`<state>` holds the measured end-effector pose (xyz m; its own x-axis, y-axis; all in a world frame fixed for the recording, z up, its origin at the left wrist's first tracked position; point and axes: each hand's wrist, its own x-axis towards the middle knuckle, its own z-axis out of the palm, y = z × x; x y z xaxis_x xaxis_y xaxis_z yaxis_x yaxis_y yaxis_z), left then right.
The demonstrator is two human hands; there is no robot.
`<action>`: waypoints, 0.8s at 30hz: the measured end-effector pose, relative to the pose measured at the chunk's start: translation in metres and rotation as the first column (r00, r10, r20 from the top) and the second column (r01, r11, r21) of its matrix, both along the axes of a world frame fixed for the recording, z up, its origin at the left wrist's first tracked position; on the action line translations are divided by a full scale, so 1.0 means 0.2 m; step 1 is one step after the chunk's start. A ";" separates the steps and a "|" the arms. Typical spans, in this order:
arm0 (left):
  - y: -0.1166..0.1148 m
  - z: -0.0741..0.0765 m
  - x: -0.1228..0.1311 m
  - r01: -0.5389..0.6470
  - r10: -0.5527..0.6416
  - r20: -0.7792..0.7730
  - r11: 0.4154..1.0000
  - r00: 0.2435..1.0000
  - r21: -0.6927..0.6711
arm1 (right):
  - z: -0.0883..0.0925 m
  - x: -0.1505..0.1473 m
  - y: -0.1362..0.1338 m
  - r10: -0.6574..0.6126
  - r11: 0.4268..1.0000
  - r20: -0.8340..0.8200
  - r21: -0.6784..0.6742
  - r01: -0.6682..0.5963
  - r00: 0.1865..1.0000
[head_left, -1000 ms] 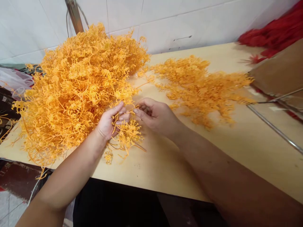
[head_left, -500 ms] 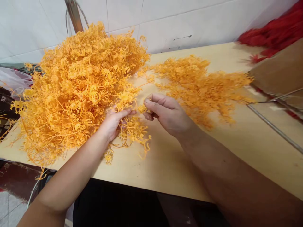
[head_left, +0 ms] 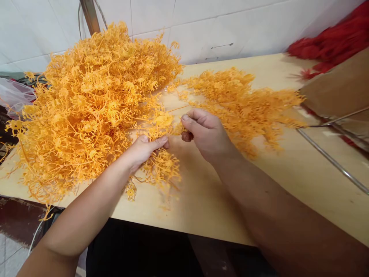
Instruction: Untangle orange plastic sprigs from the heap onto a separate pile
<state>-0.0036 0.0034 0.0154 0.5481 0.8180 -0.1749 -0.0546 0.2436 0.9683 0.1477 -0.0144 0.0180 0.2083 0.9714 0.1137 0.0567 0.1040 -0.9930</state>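
Observation:
My left hand (head_left: 147, 150) is closed at the right edge of a big heap of orange plastic sprigs (head_left: 89, 104), its thumb and fingers pinching a sprig (head_left: 164, 167) whose frilly ends hang below. Just to the right, my right hand (head_left: 206, 132) is closed in a pinch on a small yellow-orange tip of the same plastic foliage. A short gap separates the two hands. A flatter pile of orange sprigs (head_left: 239, 104) lies behind and beyond my right hand.
Red foliage (head_left: 331, 50) lies at the back right beside a brown cardboard box (head_left: 340, 84). A metal rod (head_left: 331, 157) rests on the wooden table (head_left: 184, 215) at the right. White tiled wall (head_left: 201, 30) stands behind. White translucent plastic (head_left: 15, 94) is at the left.
My right hand has moved slightly right, away from my left, widening the gap between them. My left thumb has shifted slightly on the sprig. The view has shifted a little.

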 end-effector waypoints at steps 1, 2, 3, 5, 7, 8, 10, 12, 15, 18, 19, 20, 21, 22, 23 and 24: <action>0.00 0.00 0.01 0.002 -0.002 -0.010 1.000 1.000 0.005 | -0.01 0.00 0.01 -0.036 0.999 0.013 -0.008 0.036 0.999; 0.01 0.01 0.01 -0.003 0.003 -0.023 1.000 1.000 0.011 | -0.02 0.01 0.02 -0.069 0.997 0.024 -0.017 0.069 0.997; 0.01 0.01 0.02 -0.014 0.014 -0.035 1.000 0.999 0.018 | -0.03 0.00 0.03 -0.098 0.995 0.032 -0.023 0.099 0.995; 0.02 0.02 0.04 -0.033 0.034 -0.051 0.999 0.998 0.027 | -0.04 -0.02 0.05 -0.150 0.988 0.037 -0.034 0.151 0.988; 0.02 0.02 0.05 -0.044 0.045 -0.049 0.999 0.998 0.019 | -0.04 -0.04 0.07 -0.194 0.980 0.039 -0.040 0.195 0.980; 0.02 0.02 0.05 -0.048 0.049 -0.040 0.999 0.998 0.009 | -0.04 -0.05 0.08 -0.208 0.977 0.045 -0.041 0.209 0.977; 0.02 0.01 0.04 -0.059 0.058 -0.014 0.998 0.998 -0.019 | -0.05 -0.04 0.10 -0.226 0.973 0.066 -0.037 0.229 0.972; 0.01 0.00 0.01 -0.041 0.042 0.022 0.998 0.999 -0.043 | -0.04 0.01 0.11 -0.340 0.938 0.039 -0.059 0.342 0.940; 0.00 -0.01 -0.03 0.003 0.003 0.071 0.996 0.997 -0.094 | -0.02 0.14 0.10 -0.614 0.784 -0.048 -0.155 0.601 0.788; 0.00 -0.01 -0.05 -0.044 0.063 0.102 0.982 0.993 -0.186 | 0.03 0.18 0.07 -0.581 0.809 -0.132 -0.198 0.553 0.803; 0.00 -0.01 -0.04 -0.058 0.083 0.115 0.976 0.990 -0.212 | 0.05 0.15 0.05 -0.500 0.861 -0.168 -0.202 0.467 0.849; 0.01 -0.01 -0.04 -0.059 0.091 0.130 0.971 0.987 -0.231 | 0.06 0.12 0.04 -0.410 0.906 -0.200 -0.198 0.374 0.890; 0.01 -0.01 -0.04 -0.049 0.087 0.146 0.968 0.986 -0.247 | 0.07 0.08 0.03 -0.319 0.941 -0.226 -0.193 0.278 0.920; 0.01 0.00 -0.03 -0.026 0.070 0.157 0.964 0.985 -0.265 | 0.07 0.05 0.02 -0.243 0.960 -0.243 -0.196 0.198 0.939; 0.01 0.00 -0.03 -0.002 0.050 0.162 0.959 0.986 -0.282 | 0.07 0.02 0.02 -0.190 0.968 -0.256 -0.210 0.137 0.948; 0.01 0.01 -0.03 0.011 0.037 0.159 0.955 0.987 -0.297 | 0.07 0.00 0.02 -0.152 0.967 -0.268 -0.239 0.087 0.951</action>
<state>-0.0096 0.0059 0.0174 0.5785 0.7501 -0.3205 -0.2084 0.5158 0.8310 0.1471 -0.0111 0.0316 0.3167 0.9310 -0.1815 -0.2307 -0.1100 -0.9668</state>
